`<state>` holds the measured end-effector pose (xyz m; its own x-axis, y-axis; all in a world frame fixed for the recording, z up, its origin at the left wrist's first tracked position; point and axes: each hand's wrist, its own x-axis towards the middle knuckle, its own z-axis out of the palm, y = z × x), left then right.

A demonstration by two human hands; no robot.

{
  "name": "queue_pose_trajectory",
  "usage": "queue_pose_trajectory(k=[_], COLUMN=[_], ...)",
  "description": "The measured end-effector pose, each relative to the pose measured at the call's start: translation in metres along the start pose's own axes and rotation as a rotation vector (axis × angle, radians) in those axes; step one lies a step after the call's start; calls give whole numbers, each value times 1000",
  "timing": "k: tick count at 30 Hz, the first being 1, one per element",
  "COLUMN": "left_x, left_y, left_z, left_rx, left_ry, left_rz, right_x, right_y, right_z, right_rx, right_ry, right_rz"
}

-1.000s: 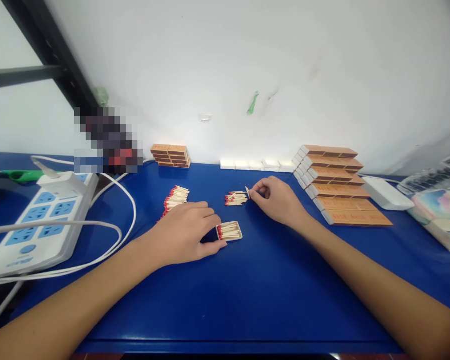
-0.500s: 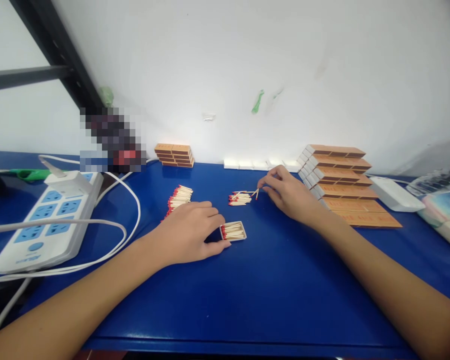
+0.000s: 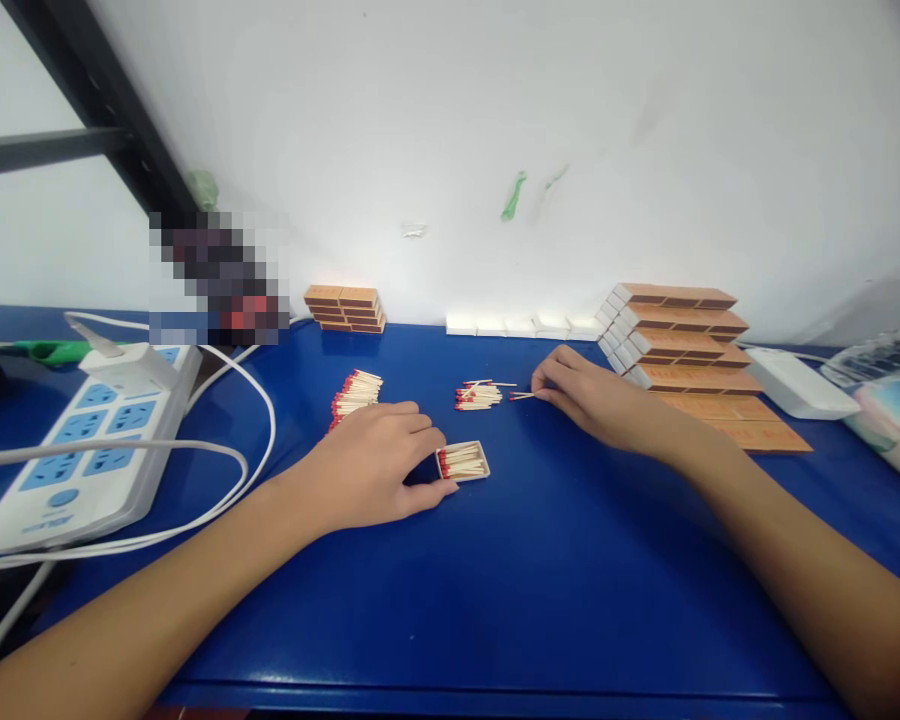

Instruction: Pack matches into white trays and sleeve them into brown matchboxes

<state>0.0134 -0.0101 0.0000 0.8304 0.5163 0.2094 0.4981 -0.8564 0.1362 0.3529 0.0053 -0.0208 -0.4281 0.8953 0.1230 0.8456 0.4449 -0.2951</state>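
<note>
My left hand (image 3: pixel 375 462) rests on the blue table (image 3: pixel 495 590), fingers curled against the left end of a small open matchbox tray (image 3: pixel 463 461) partly filled with red-tipped matches. My right hand (image 3: pixel 596 397) pinches a single match (image 3: pixel 522 396) by its wooden end, just right of a small loose pile of matches (image 3: pixel 478 395). A second, larger pile of matches (image 3: pixel 352 392) lies behind my left hand.
A stepped stack of brown matchbox sleeves (image 3: pixel 679 335) stands at the right. A smaller stack of brown sleeves (image 3: pixel 344 309) and a row of white trays (image 3: pixel 521 326) line the wall. A white power strip (image 3: pixel 90 440) with cables lies left. A white box (image 3: pixel 799 388) and packets sit far right.
My right hand has drawn one match out of the small pile and slid to the right with it. My left hand has stayed on the tray.
</note>
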Motion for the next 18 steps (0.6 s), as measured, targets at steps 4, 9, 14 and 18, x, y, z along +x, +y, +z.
queue_pose_trajectory(k=[4, 9, 14, 18], left_x=[0, 0, 0, 0], left_y=[-1, -2, -2, -2], left_z=[1, 1, 1, 2], left_rx=[-3, 6, 2, -3], left_ry=[1, -4, -7, 2], left_rz=[0, 0, 1, 3], right_x=[-4, -8, -12, -10], right_y=[-11, -20, -20, -23], right_z=[-3, -7, -10, -9], right_rx=[4, -44, -56, -38], right_ry=[2, -26, -39, -57], right_rz=[-26, -6, 4, 11])
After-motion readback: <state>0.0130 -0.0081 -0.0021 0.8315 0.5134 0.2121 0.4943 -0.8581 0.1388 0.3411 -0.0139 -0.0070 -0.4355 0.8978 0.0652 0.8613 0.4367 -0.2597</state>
